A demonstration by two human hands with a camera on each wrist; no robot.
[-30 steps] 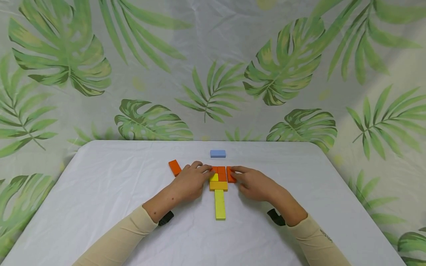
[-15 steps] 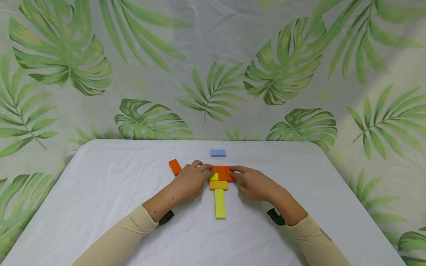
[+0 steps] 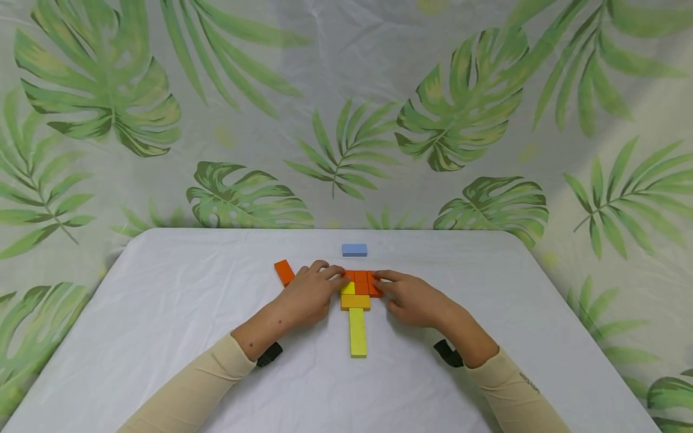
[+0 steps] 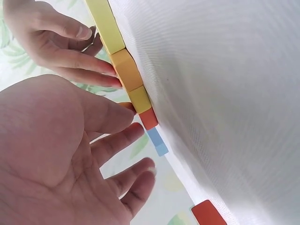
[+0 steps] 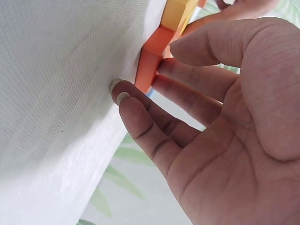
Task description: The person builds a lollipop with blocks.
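Flat blocks lie together mid-table in the head view: small orange-red blocks (image 3: 360,276), a small yellow block (image 3: 348,288), an amber block (image 3: 355,302) crosswise below and a long pale-yellow block (image 3: 358,333) pointing toward me. My left hand (image 3: 307,296) touches the group's left side; in the left wrist view its thumb and forefinger meet the yellow and red blocks (image 4: 148,118). My right hand (image 3: 417,299) presses two fairly straight fingers on the outer side of an upright orange-red block (image 5: 152,58) at the right end. The left fingers partly cover the group's left edge.
A light-blue block (image 3: 354,250) lies behind the group. Left of it, a loose orange-red block (image 3: 284,273) lies slanted, partly behind the left hand. The white-covered table (image 3: 178,288) meets a leaf-patterned backdrop (image 3: 346,150). Dark straps (image 3: 449,353) sit at both wrists.
The right-hand orange-red block has slid left under my right fingers, closing the narrow gap to the group. Since half a second ago, hands and blocks look nearly still.
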